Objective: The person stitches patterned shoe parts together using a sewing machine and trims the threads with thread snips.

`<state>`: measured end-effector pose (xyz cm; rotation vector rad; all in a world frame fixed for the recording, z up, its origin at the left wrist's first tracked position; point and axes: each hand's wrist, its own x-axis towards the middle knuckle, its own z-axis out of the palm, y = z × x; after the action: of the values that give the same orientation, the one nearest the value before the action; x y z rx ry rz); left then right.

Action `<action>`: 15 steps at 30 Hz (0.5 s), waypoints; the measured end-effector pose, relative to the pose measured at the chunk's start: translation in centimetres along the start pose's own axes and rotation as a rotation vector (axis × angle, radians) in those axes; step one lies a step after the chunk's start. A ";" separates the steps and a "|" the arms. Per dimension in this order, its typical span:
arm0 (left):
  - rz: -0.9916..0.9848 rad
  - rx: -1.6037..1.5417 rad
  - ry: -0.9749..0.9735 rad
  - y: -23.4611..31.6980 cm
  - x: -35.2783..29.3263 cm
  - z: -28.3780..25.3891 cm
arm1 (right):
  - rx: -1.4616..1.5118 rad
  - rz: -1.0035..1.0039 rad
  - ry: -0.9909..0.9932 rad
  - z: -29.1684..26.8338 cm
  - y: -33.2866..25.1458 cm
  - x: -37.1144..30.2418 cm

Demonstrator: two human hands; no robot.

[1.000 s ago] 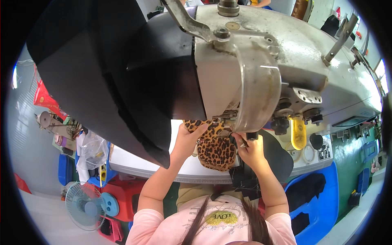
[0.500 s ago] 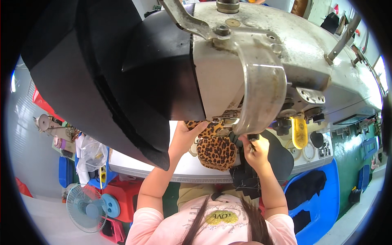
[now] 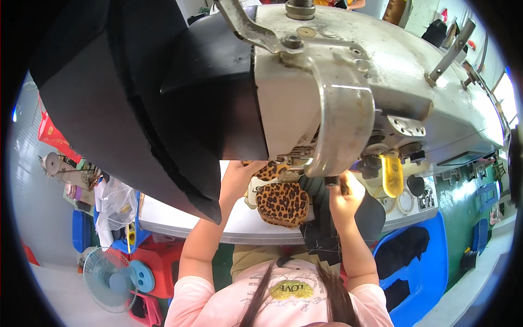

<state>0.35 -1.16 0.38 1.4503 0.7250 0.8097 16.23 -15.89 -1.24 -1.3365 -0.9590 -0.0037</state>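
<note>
A white sewing machine (image 3: 348,65) stands over my hands and hides part of them. My left hand (image 3: 238,177) grips a leopard-print fabric piece (image 3: 272,171) at the left of the needle area, the fingertips partly hidden by the machine head. Nearer to me, a second, rounded leopard-print piece (image 3: 282,204) lies on the white table (image 3: 239,218), untouched. My right hand (image 3: 347,195) is closed right of the needle, beside dark fabric pieces (image 3: 321,234) that hang over the table's front edge. What its fingers hold, if anything, is too small to tell.
Black material (image 3: 125,92) covers the upper left. A yellow-handled tool (image 3: 392,177) is right of the needle. A blue bin (image 3: 430,272) with black pieces stands at lower right; a fan (image 3: 113,279), red stool (image 3: 158,261) and plastic bag (image 3: 117,204) are at left.
My right hand has moved right, away from the leopard-print pieces, and its fingers have curled in. My left hand stays at its piece. The view has shifted slightly.
</note>
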 end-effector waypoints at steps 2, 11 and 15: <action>0.016 -0.048 -0.008 -0.2 0.0 0.1 | -0.042 0.137 -0.119 0.2 -0.1 0.6; 0.036 -0.107 -0.041 -0.9 -0.1 0.0 | 0.160 -0.079 -0.602 -1.5 -3.2 0.2; 0.045 -0.137 -0.049 -1.2 0.2 0.0 | 0.273 -0.085 -1.167 -3.5 -6.0 -1.7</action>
<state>0.52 -0.93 -0.79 1.3624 0.5904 0.8390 14.13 -21.32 2.88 -0.9791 -1.8950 0.8923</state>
